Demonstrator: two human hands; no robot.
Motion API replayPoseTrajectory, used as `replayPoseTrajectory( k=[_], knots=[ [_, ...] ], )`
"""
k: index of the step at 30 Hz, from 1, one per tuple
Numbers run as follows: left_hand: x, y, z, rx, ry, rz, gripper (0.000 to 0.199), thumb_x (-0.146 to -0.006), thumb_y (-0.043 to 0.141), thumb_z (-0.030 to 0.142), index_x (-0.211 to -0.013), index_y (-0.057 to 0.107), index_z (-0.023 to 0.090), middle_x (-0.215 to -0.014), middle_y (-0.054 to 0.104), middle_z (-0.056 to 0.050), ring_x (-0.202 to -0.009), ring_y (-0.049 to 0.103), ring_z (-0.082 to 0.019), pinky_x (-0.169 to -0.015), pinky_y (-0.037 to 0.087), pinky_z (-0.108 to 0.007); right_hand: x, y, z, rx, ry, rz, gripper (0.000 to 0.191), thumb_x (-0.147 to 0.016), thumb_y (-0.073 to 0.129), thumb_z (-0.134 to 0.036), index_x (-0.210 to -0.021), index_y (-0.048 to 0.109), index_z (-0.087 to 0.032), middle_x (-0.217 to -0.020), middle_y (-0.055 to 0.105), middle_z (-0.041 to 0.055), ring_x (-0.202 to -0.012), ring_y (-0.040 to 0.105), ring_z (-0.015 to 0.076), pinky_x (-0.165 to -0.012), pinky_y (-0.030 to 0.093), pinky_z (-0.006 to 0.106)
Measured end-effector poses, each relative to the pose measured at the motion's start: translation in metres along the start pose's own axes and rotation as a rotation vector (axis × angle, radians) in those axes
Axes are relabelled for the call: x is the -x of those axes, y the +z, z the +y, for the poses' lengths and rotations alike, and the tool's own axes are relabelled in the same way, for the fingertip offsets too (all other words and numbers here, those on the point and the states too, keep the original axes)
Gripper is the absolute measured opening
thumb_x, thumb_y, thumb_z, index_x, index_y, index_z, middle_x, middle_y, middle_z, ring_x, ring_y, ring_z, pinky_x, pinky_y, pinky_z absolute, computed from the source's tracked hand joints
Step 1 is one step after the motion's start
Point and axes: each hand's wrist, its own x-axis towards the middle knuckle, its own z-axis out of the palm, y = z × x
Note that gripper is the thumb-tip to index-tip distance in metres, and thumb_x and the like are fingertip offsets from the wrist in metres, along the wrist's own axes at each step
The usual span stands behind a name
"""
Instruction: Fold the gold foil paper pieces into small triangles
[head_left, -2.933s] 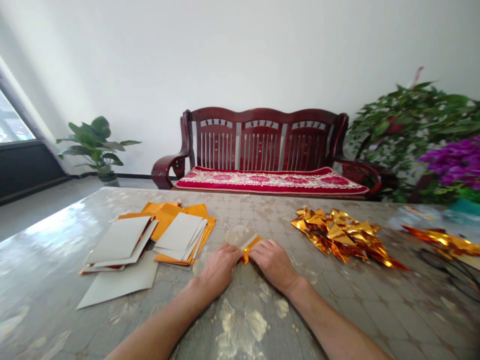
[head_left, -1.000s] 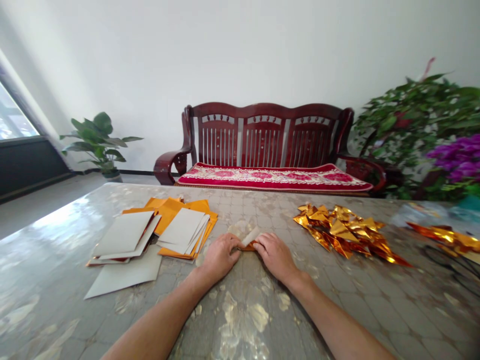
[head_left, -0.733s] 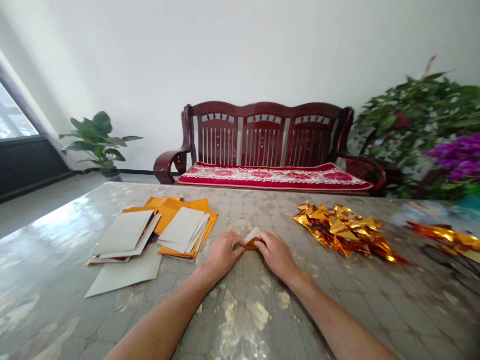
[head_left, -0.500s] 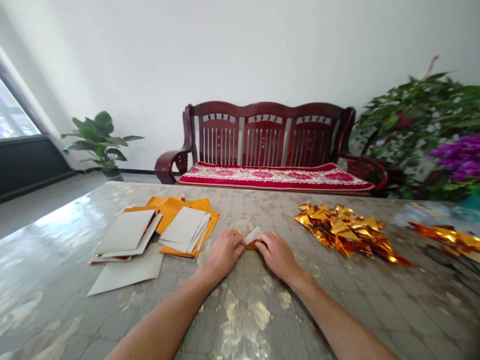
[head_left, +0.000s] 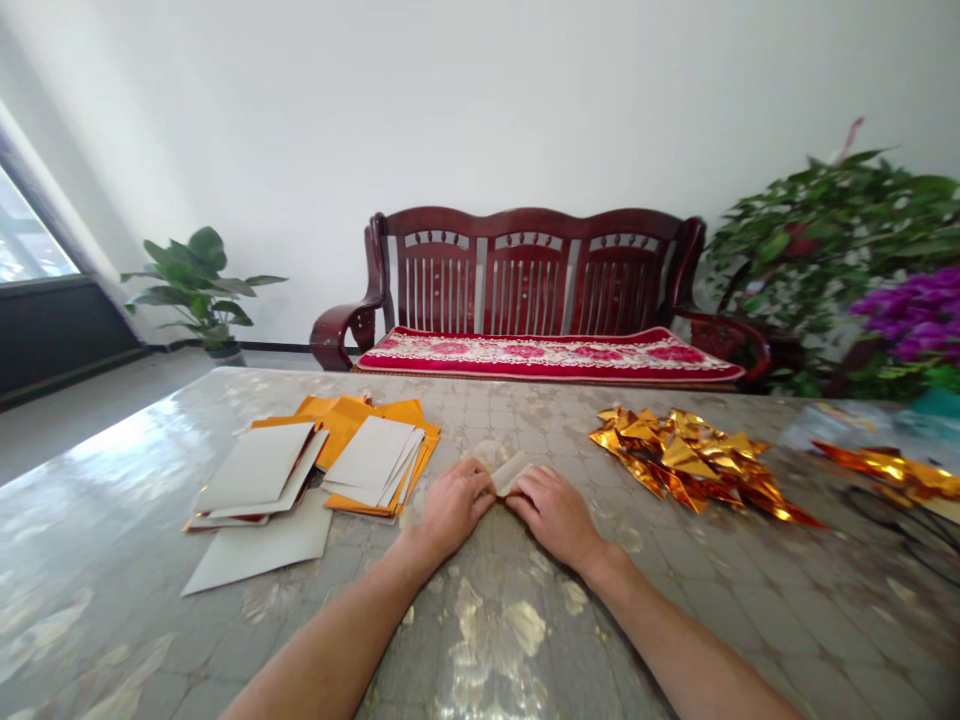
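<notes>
Left hand [head_left: 454,508] and right hand [head_left: 553,516] sit either side, pinching a small folded card [head_left: 511,473] on the surface [head_left: 525,640], apparently keeping the crease tight, gold foil triangles [head_left: 690,465] right, stacked card sheets [head_left: 371,462] left!

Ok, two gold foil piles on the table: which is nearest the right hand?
The heap of gold foil triangles, just beyond the right hand. The long gold foil strips lie farther right, near the edge of the glossy table.
</notes>
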Motion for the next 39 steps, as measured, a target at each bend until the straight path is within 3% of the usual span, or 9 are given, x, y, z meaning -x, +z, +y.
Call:
replayPoseTrajectory(
  k=[14, 23, 27, 33, 39],
  knots=[
    [0.004, -0.002, 0.002, -0.047, -0.057, -0.089, 0.02, -0.095, 0.05, 0.027, -0.087, 0.068, 0.024, -0.097, 0.062, -0.002, -0.089, 0.062, -0.015, -0.075, 0.042, -0.022, 0.0, 0.003, 0.003, -0.004, -0.082, -0.019, 0.015, -0.095, 0.056, -0.027, -0.084, 0.064, -0.022, -0.087, 0.063, 0.0043, -0.089, 0.055, 0.0204, -0.08, 0.043, 0.032],
    [0.007, -0.003, -0.001, 0.002, -0.081, -0.079, 0.02, -0.093, 0.052, 0.024, -0.087, 0.071, 0.024, -0.096, 0.066, -0.002, -0.09, 0.062, -0.015, -0.08, 0.044, -0.022, -0.01, 0.001, 0.001, -0.062, 0.072, -0.094, 0.024, -0.097, 0.051, -0.03, -0.082, 0.066, -0.022, -0.089, 0.065, 0.0027, -0.091, 0.057, 0.0179, -0.08, 0.042, 0.029],
    [0.007, -0.004, -0.003, 0.049, -0.093, -0.058, 0.022, -0.089, 0.052, 0.019, -0.086, 0.073, 0.023, -0.095, 0.068, -0.002, -0.09, 0.063, -0.015, -0.082, 0.045, -0.023, -0.012, 0.005, -0.003, -0.041, 0.139, -0.071, 0.029, -0.098, 0.048, -0.03, -0.077, 0.065, -0.021, -0.086, 0.065, 0.0027, -0.089, 0.057, 0.0178, -0.08, 0.04, 0.029],
    [0.008, -0.007, -0.003, 0.081, -0.051, -0.049, 0.022, -0.084, 0.054, 0.013, -0.087, 0.074, 0.024, -0.094, 0.07, -0.001, -0.092, 0.064, -0.016, -0.084, 0.046, -0.023, -0.009, 0.008, -0.006, -0.092, 0.216, 0.012, 0.016, -0.094, 0.053, -0.028, -0.082, 0.063, -0.023, -0.086, 0.066, 0.0003, -0.087, 0.056, 0.0187, -0.074, 0.04, 0.028],
    [0.01, -0.01, 0.0, 0.042, -0.05, -0.042, 0.021, -0.083, 0.054, 0.013, -0.086, 0.072, 0.023, -0.092, 0.071, -0.001, -0.091, 0.064, -0.016, -0.081, 0.046, -0.023, -0.009, 0.006, -0.007, -0.064, 0.209, -0.012, 0.02, -0.094, 0.053, -0.027, -0.077, 0.062, -0.022, -0.085, 0.066, 0.001, -0.086, 0.055, 0.0185, -0.074, 0.037, 0.028]
  ],
)
